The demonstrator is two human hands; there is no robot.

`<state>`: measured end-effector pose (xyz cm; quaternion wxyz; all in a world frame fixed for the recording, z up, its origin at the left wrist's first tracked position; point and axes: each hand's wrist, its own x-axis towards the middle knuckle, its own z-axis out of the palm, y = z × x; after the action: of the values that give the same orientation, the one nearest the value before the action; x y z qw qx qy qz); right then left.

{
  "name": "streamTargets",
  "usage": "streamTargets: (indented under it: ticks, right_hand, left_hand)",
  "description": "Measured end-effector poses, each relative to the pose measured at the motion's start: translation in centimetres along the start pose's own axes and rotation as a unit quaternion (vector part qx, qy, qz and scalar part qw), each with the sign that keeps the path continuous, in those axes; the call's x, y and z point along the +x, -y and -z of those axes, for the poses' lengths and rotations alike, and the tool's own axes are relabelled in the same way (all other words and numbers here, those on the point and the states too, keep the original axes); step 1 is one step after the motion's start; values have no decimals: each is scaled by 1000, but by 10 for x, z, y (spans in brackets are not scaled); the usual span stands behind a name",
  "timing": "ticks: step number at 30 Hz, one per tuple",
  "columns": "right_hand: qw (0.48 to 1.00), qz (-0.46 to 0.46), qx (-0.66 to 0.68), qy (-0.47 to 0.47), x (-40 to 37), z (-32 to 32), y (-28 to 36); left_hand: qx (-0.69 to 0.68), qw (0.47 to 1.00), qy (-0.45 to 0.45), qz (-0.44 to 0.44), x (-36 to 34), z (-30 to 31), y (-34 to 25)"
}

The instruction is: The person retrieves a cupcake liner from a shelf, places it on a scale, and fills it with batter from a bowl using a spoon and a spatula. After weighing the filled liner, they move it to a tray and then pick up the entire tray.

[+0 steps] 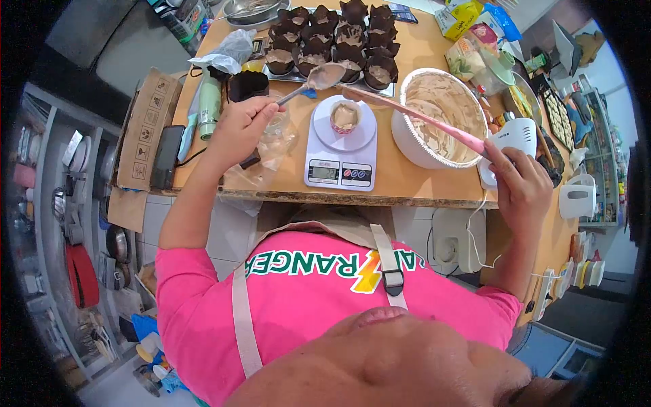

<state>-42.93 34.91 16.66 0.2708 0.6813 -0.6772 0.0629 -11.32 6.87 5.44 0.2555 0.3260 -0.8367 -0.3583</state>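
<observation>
My left hand [252,129] is closed around the handle of a spoon [324,76] whose bowl is coated with brown batter. In my right hand [521,178] is a spatula with a pink handle [447,132]; its batter-smeared end reaches over to beside the spoon. Below the two tools, a small paper cup [344,118] with batter in it sits on a white kitchen scale [339,178]. To the right of the scale stands a white bowl [413,146] lined with brown batter, under the spatula's handle.
Behind the scale, a tray [389,90] carries several dark paper cups of batter [315,41]. A green bottle [210,108] and a cardboard box [146,129] stand at the left. A white hand mixer [513,136] lies right of the bowl, its cord hanging over the table edge.
</observation>
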Motion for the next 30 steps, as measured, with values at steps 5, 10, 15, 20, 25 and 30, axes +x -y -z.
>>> streamTargets:
  ticks: [5,10,15,20,25,30]
  right_hand:
    - [1000,-11,3,-25,-3,0,-1]
    - [999,-25,-4,-38,-9,-7,2]
    - [999,-17,-30,-32,-11,-14,11]
    - [995,16,-90,-29,-16,-14,18]
    - [995,18,-98,-10,-22,-10,17]
    - [995,21,-94,-4,-24,-5,17]
  left_hand:
    - [-100,989,80,68,-4,9,-1]
    - [-179,957,183,135,-10,13,-6]
    - [-111,972,183,99,-13,10,-33]
    - [-143,967,184,104,-4,8,-38]
    - [-121,965,197,124,3,7,-25]
    - [-117,968,186,124,7,2,-18]
